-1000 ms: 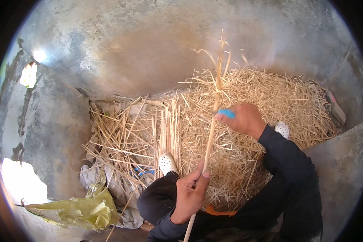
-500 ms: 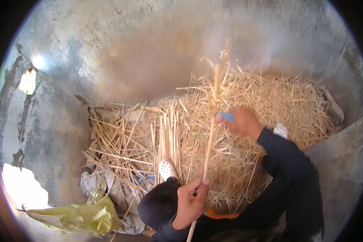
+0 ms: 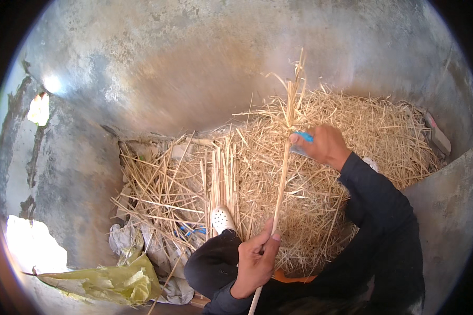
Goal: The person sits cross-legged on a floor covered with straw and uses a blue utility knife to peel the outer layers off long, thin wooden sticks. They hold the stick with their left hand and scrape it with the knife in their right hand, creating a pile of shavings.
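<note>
A long pale wooden stick (image 3: 284,184) slants up and away from my lap. Its lower part is gripped by my left hand (image 3: 253,266), thumb on top and fingers wrapped round. Curled shavings (image 3: 290,123) cling to its far portion in a frayed tuft. My right hand (image 3: 328,146) is closed on a blue-handled knife (image 3: 303,137), whose short blade lies against the stick just below that tuft. The fingers around the handle are partly hidden.
Loose shavings (image 3: 383,136) cover much of the floor. At the left lie a bundle of thin sticks (image 3: 224,173) and scattered sticks (image 3: 160,184), with a yellowish sack (image 3: 105,283) nearer me. My pale clog (image 3: 222,219) rests by the bundle. A concrete wall (image 3: 210,63) stands behind.
My right hand has slid the knife slightly away from me along the stick, closer to the tuft. The left hand keeps its grip on the stick; the whole view has shifted a little.
</note>
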`<state>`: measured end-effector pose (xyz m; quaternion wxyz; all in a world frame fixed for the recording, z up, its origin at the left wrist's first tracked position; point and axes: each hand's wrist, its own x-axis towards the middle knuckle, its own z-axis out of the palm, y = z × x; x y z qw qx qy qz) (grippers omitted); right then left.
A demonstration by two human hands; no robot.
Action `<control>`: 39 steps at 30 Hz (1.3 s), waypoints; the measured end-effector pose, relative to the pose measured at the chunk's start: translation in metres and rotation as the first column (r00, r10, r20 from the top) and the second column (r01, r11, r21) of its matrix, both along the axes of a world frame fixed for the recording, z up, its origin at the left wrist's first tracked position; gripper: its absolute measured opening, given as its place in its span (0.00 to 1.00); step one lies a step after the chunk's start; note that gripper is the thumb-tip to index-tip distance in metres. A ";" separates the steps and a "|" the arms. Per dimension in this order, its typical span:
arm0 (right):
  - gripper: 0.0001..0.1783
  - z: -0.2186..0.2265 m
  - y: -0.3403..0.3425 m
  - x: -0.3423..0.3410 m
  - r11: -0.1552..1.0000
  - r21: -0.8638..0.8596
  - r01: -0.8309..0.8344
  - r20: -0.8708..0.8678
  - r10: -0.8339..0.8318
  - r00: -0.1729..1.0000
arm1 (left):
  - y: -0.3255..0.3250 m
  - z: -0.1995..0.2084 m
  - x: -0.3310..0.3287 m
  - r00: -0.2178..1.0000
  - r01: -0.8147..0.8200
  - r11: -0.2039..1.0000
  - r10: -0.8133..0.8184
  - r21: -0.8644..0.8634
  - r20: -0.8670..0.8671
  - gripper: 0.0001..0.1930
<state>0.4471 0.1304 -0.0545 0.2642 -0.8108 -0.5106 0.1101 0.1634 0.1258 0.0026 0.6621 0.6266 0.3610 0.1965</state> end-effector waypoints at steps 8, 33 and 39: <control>0.44 0.012 -0.015 -0.066 0.931 0.178 -0.320 0.074 0.311 0.947 | 0.015 -0.003 -0.005 1.000 -0.005 0.998 0.004 0.069 0.015 0.20; 0.41 0.002 0.003 -0.026 0.969 0.196 -0.153 0.230 0.106 0.967 | 0.007 -0.001 -0.008 0.999 0.002 0.996 -0.005 0.091 0.033 0.20; 0.47 -0.011 0.012 0.016 0.987 0.157 0.022 0.204 -0.055 0.978 | -0.005 -0.001 -0.015 0.998 0.032 0.999 -0.033 0.017 0.058 0.21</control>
